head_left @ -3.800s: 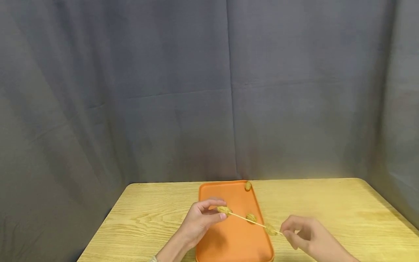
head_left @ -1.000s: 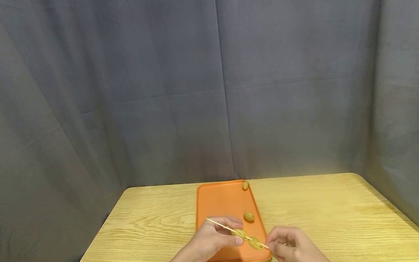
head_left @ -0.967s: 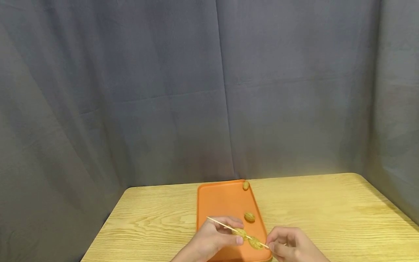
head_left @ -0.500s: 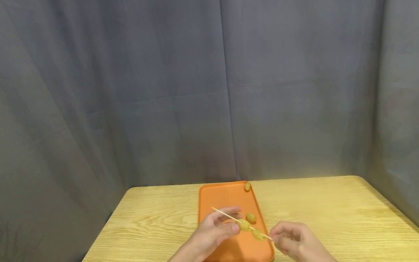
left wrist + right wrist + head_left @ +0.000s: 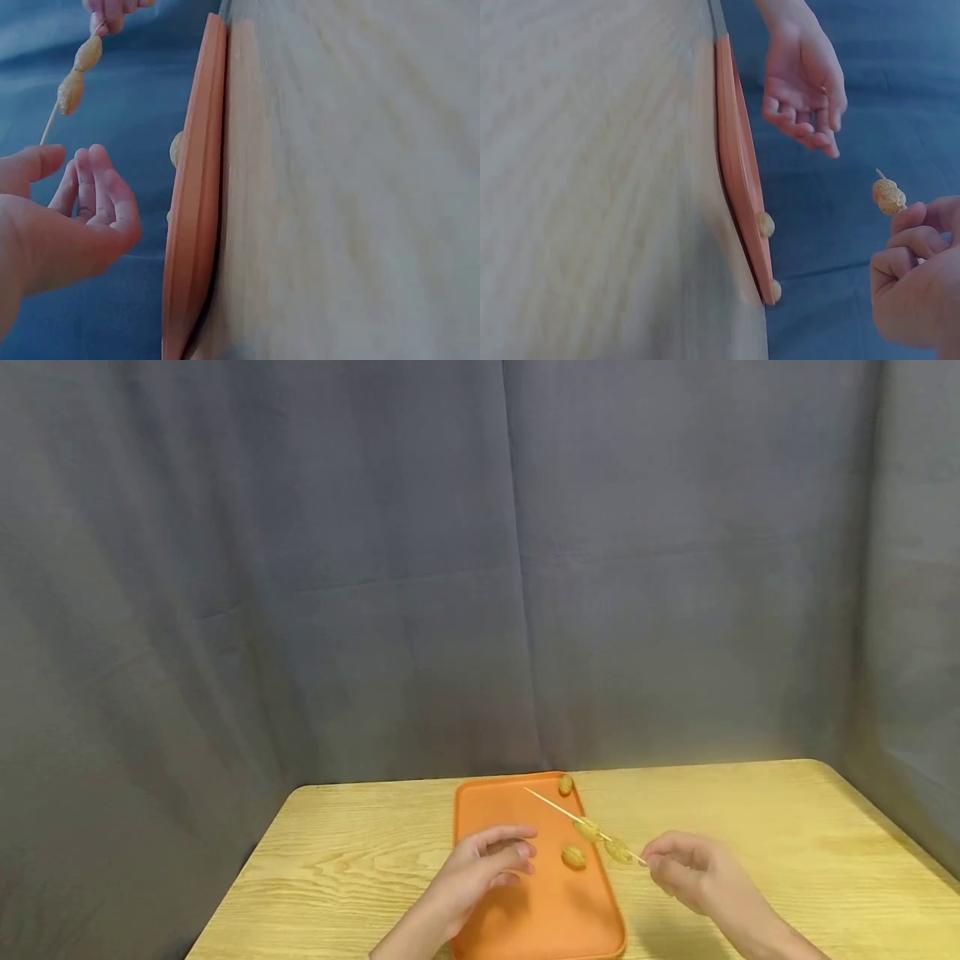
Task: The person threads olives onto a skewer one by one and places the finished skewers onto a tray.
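My right hand [image 5: 705,875] pinches the lower end of a thin wooden skewer [image 5: 553,804] between thumb and fingers. Two yellow-brown, ridged oval pieces [image 5: 587,829], walnut-like in look, are threaded on it, side by side near the gripped end. The skewer's bare tip points up and to the left, raised over the orange tray [image 5: 487,806]. My left hand [image 5: 476,867] hovers above the tray's left side, fingers loosely bent and holding nothing. In the left wrist view both threaded pieces [image 5: 71,92] show beyond the left thumb, clear of it.
On the tray lie two more such pieces, one loose piece [image 5: 573,857] by the right rim and a far piece [image 5: 566,786] in the back right corner. The wooden table [image 5: 352,852] is bounded by a grey curtain [image 5: 405,610] behind and at the sides.
The left hand has let go of the piece on the skewer and drawn left. The right hand has carried the skewer up and right, away from it. Both tray pieces stay put.
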Available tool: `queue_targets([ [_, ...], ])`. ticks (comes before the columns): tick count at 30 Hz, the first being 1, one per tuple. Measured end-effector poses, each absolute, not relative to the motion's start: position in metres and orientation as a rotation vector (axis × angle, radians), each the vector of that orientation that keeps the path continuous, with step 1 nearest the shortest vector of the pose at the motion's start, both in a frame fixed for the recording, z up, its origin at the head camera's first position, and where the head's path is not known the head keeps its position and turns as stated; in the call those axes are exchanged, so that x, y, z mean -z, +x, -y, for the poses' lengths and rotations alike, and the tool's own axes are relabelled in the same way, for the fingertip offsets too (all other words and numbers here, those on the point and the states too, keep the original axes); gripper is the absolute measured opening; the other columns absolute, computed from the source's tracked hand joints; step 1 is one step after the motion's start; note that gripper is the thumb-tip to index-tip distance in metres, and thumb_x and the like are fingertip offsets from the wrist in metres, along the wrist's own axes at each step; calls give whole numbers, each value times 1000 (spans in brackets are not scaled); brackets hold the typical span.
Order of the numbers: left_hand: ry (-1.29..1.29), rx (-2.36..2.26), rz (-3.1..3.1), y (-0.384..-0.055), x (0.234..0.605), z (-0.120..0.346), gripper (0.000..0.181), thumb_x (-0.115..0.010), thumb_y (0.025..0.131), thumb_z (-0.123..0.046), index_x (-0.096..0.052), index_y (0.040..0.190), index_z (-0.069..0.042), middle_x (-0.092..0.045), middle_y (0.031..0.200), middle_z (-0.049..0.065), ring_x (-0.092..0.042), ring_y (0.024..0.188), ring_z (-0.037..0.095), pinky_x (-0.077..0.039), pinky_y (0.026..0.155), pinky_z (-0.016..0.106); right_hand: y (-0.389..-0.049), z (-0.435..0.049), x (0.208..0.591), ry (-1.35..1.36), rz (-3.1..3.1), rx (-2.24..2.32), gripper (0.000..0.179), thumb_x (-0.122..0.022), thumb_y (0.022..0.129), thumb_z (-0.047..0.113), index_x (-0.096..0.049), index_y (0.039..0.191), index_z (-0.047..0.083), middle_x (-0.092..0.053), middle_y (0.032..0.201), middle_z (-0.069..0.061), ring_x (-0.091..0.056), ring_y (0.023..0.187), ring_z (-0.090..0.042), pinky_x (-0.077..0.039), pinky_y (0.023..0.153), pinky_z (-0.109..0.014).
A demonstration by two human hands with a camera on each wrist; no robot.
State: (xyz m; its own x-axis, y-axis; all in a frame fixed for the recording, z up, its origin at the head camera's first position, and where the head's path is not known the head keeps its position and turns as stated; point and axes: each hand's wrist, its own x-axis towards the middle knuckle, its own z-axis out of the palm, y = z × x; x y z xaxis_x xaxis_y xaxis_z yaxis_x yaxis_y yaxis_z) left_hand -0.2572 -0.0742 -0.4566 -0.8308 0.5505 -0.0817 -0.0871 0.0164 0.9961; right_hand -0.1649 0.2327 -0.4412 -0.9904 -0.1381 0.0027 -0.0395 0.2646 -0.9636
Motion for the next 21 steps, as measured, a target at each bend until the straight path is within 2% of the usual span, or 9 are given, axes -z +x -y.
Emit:
queue_targets([
  [4, 433, -1794, -1934, -261, 455, 70, 40, -67, 89, -36, -63, 122, -14, -66, 117, 9, -65, 97, 17, -52, 91, 39, -172, -238, 441, -168, -2531, 1845, 28, -58, 95, 27, -61, 108, 2, -53, 74, 7, -45, 61, -2, -45, 53, -24],
  [6, 449, -1752, -1977, -266, 455, 63, 37, -66, 89, -35, -65, 119, -15, -66, 117, 11, -66, 96, 17, -53, 89, 39, -174, -244, 441, -144, -2597, 1833, 25, -59, 95, 26, -62, 107, 4, -52, 73, 5, -44, 60, -4, -44, 52, -26],
  [10, 504, -1643, -2091, -277, 454, 46, 29, -67, 88, -34, -69, 112, -18, -70, 108, 8, -67, 92, 18, -55, 79, 36, -177, -259, 441, -17, -2674, 1811, 22, -59, 94, 25, -64, 106, 7, -52, 72, 5, -41, 56, -4, -44, 51, -26],
  [14, 580, -1529, -2219, -290, 453, 35, 25, -68, 88, -28, -71, 109, -15, -70, 97, 3, -65, 84, 18, -53, 68, 32, -181, -266, 440, 48, -2692, 1791, 21, -58, 93, 21, -65, 106, 6, -49, 66, 5, -35, 50, -4, -41, 47, -26],
  [18, 675, -1441, -2346, -303, 454, 28, 20, -67, 88, -22, -72, 106, -12, -68, 94, -2, -63, 80, 14, -53, 66, 31, -182, -270, 439, 102, -2726, 1752, 23, -57, 92, 19, -64, 109, 6, -53, 71, 2, -39, 54, -6, -42, 50, -27],
  [21, 727, -1399, -2380, -309, 458, 23, 19, -68, 86, -15, -72, 105, -11, -68, 92, 0, -64, 79, 13, -53, 65, 31, -181, -273, 441, 135, -2753, 1733, 25, -57, 92, 20, -64, 111, 5, -57, 77, -1, -42, 60, -7, -42, 54, -27],
])
